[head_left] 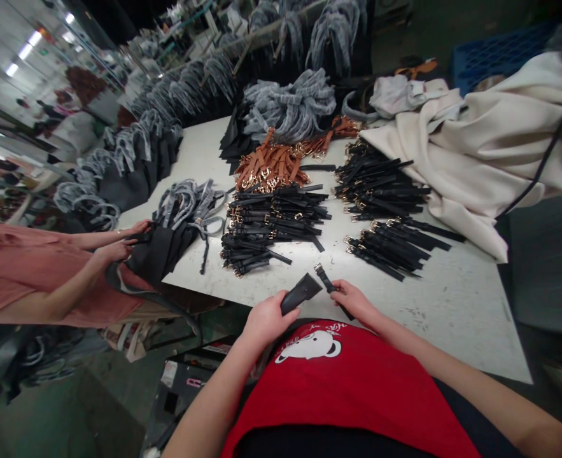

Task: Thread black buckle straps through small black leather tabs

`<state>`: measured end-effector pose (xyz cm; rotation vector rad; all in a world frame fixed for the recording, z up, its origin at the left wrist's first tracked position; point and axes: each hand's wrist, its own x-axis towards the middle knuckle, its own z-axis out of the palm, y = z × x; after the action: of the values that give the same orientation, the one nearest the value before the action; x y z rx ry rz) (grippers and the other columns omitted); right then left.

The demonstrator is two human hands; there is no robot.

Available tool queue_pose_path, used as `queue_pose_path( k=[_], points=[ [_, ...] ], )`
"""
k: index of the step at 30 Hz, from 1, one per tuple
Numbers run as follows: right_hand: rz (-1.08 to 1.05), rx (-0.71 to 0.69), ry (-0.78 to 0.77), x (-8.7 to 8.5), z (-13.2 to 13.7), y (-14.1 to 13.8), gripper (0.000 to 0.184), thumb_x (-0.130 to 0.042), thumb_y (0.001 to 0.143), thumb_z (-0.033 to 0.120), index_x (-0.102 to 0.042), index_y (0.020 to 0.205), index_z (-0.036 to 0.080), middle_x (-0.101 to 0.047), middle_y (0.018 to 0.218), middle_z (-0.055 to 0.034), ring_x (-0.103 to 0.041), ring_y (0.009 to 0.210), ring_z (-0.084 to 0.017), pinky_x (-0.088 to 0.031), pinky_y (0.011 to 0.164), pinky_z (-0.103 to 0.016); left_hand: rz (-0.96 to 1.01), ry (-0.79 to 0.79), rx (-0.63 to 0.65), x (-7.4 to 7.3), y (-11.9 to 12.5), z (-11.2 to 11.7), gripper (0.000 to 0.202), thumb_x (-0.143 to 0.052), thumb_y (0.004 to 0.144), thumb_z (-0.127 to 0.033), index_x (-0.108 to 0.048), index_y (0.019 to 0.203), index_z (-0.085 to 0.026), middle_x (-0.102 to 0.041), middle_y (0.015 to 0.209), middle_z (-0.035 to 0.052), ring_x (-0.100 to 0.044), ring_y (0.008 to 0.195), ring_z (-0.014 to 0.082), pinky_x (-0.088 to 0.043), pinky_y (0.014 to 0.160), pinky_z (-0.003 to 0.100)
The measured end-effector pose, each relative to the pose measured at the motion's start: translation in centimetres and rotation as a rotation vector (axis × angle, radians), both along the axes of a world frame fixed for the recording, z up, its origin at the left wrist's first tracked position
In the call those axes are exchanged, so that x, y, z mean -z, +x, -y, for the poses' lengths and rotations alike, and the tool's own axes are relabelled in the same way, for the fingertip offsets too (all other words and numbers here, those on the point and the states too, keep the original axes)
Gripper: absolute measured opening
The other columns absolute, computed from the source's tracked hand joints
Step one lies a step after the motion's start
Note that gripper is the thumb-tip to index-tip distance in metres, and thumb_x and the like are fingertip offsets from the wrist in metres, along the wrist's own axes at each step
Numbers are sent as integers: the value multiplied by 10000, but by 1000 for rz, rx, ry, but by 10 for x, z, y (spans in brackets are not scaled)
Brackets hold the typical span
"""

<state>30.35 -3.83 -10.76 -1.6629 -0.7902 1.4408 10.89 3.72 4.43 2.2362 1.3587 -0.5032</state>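
Holding a black leather piece (300, 294) pressed in the left hand (264, 321), the person pinches a narrow black strap (326, 280) with the right hand (352, 304) at the edge of the white table (452, 318). Further lie bundles of black buckled straps (273, 219), tan straps (268, 166), then grey-handled black bags (123, 187).

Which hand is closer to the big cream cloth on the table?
Right. The right hand, holding a black strap, is across the table from the cream cloth; the left hand, holding a black leather piece, is farther off to the side.
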Motion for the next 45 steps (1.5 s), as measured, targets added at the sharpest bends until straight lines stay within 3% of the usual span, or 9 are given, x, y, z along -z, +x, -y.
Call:
queue_pose_path(
  k=[6, 10, 22, 28, 32, 35, 39, 41, 45],
  points=[
    [297, 88, 352, -25, -11, -4, 239, -449, 757, 266, -567, 953, 196, -597, 882, -40, -539, 830, -161, -439, 754, -310, 225, -80, -146, -11, 6, -8, 440, -491, 775, -515, -569, 1097, -226, -672, 908, 33, -616, 809, 195, -458, 697, 267],
    [438, 15, 500, -34, -12, -13, 221, -424, 797, 223, -595, 936, 202, -568, 867, -57, -523, 847, -176, -428, 780, -328, 364, -58, -194, -13, 13, -15, 447, -491, 774, -516, -584, 1059, -185, -662, 882, 36, -605, 784, 183, -463, 684, 270],
    [470, 61, 546, -30, -15, -4, 372, -405, 827, 207, -553, 1167, 236, -528, 877, -50, -515, 864, -177, -433, 809, -341, 388, -135, -231, -21, -2, -4, 453, -489, 768, -526, -587, 1056, -191, -674, 883, 21, -612, 775, 177, -469, 654, 256],
    [474, -173, 570, -25, 7, -18, 377, -399, 790, 139, -605, 1086, 248, -555, 833, -50, -532, 815, -167, -457, 751, -315, 390, -71, -193, -16, 6, -3, 438, -505, 767, -494, -581, 1072, -189, -676, 911, 37, -618, 817, 195, -469, 715, 279],
    [457, -105, 384, -4, 21, -4, 353, -398, 793, 219, -583, 1093, 233, -616, 918, -50, -565, 848, -175, -457, 774, -328, 312, 46, -195, -15, 6, -3, 410, -509, 775, -467, -566, 1105, -230, -681, 953, 44, -622, 883, 213, -456, 744, 276],
    [534, -30, 131, 20, 25, 36, 375, -385, 794, 297, -558, 1106, 181, -645, 872, -53, -590, 807, -191, -458, 721, -320, 204, 34, -205, -13, -8, -2, 421, -512, 772, -473, -564, 1119, -241, -685, 970, 49, -628, 886, 218, -454, 735, 269],
    [752, -74, -37, 47, 26, 92, 426, -336, 814, 330, -555, 1136, 158, -656, 803, -62, -599, 783, -210, -440, 721, -332, 139, 44, -188, -4, -25, 1, 422, -497, 774, -482, -552, 1133, -266, -686, 965, 41, -634, 872, 224, -451, 714, 270],
    [789, -88, -97, 54, 26, 107, 470, -302, 825, 299, -488, 1232, 156, -663, 813, -62, -606, 798, -210, -441, 735, -338, 147, 48, -171, 0, -31, 1, 415, -490, 777, -480, -545, 1136, -279, -685, 966, 35, -635, 867, 223, -450, 710, 271],
    [909, -103, -91, 52, 32, 114, 534, -291, 816, 212, -340, 1344, 147, -619, 1101, -108, -583, 983, -215, -438, 822, -346, 179, 37, -177, 6, -48, -4, 398, -498, 772, -460, -543, 1123, -279, -683, 971, 36, -635, 857, 223, -447, 706, 272]
  ],
)
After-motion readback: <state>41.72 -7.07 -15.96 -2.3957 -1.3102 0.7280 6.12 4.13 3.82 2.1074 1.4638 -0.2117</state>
